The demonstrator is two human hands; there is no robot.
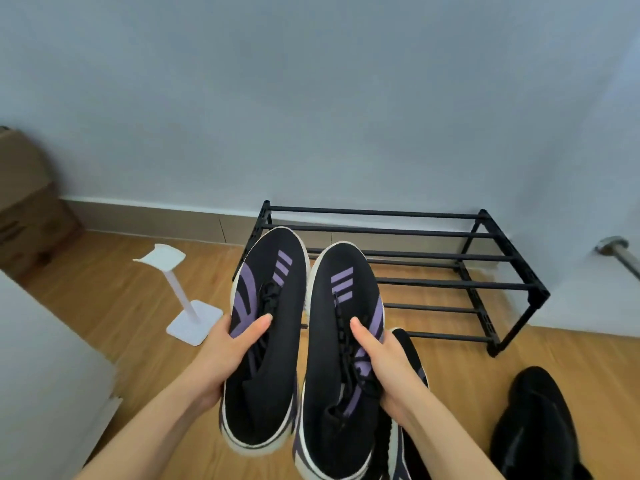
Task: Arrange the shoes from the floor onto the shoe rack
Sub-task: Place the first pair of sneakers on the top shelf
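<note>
I hold a pair of black sneakers with purple stripes and white soles in the air, toes pointing away. My left hand (221, 355) grips the left sneaker (266, 292) from its outer side, thumb across the laces. My right hand (384, 365) grips the right sneaker (341, 334) the same way. A black metal shoe rack (450, 258) with bare bars stands against the wall just beyond the toes. Another dark shoe (410, 351) lies on the floor, partly hidden behind my right hand. A black shoe (533, 420) lies on the floor at the lower right.
A white stand (180, 289) with a flat base sits on the wooden floor left of the rack. Cardboard boxes (27, 202) stand at the far left wall. A white surface (41, 375) fills the lower left. A metal fitting (616, 251) juts from the right wall.
</note>
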